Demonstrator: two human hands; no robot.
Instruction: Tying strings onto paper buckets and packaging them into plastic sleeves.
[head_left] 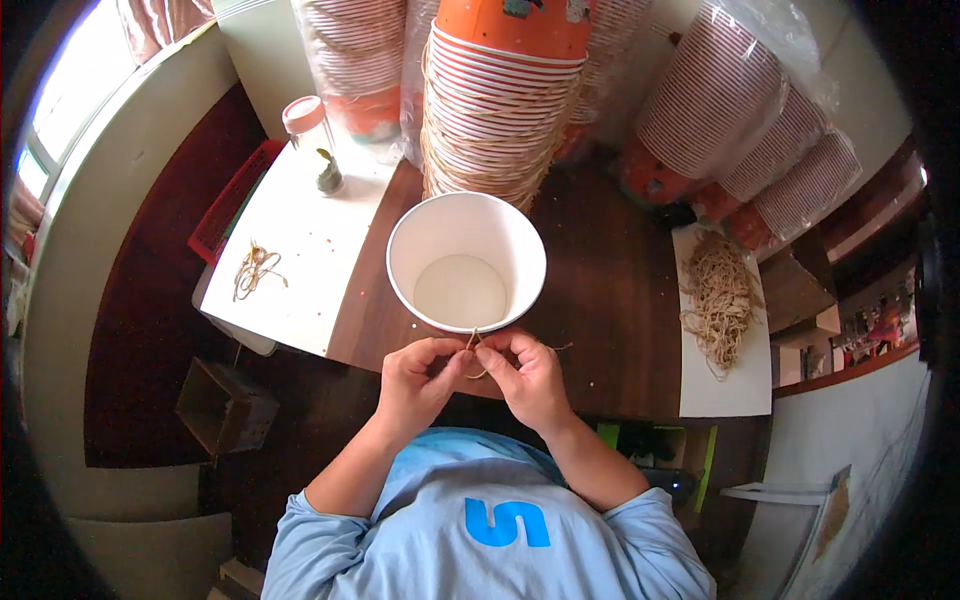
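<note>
Light-blue shirt point(410, 535); forearms converging on white paper bucket point(465, 228).
Left hand point(415, 378) and right hand point(527, 380): wrists raised, fingers curled, thumbs and forefingers pinching tan twine point(475, 336) just outside the bucket's near rim, by the brown tabletop's point(615, 320) front edge.

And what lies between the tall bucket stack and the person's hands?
A single open bucket, white inside; the head view shows it.
</note>
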